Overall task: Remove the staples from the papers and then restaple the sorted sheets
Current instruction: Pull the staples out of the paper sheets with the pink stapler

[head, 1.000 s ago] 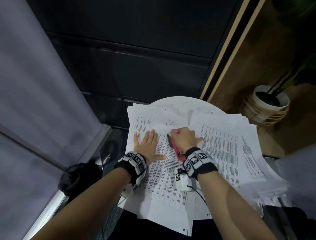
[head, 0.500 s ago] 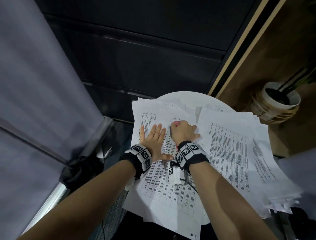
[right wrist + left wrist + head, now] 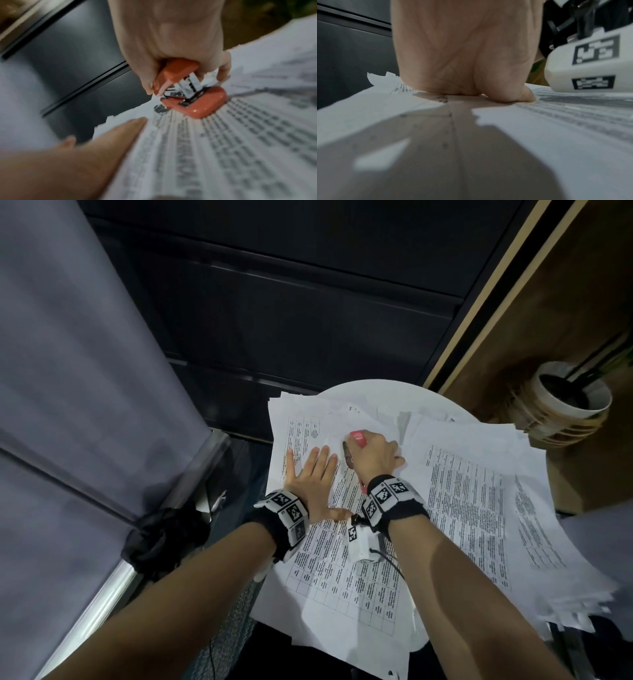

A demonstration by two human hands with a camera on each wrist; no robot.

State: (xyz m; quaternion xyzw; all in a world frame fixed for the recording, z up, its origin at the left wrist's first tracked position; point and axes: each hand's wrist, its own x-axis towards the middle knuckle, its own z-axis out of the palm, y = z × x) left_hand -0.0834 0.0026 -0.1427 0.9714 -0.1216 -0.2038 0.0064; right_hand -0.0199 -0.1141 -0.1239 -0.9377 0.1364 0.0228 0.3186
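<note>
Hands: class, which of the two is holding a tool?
The right hand, curled round the red stapler at the sheets' top edge. The left hand lies flat, fingers straight, pressing the printed papers.

Bare forearms — each wrist wears a black band (image 3: 394,505) with black-and-white square-coded tags, seemingly cabled.

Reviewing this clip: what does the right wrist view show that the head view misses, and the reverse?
Right wrist only: the stapler's metal mechanism between its red halves, base on the papers.

Head only: round white table, potted plant, both wristbands.

Both: right hand gripping the stapler, left hand flat on the printed papers.
</note>
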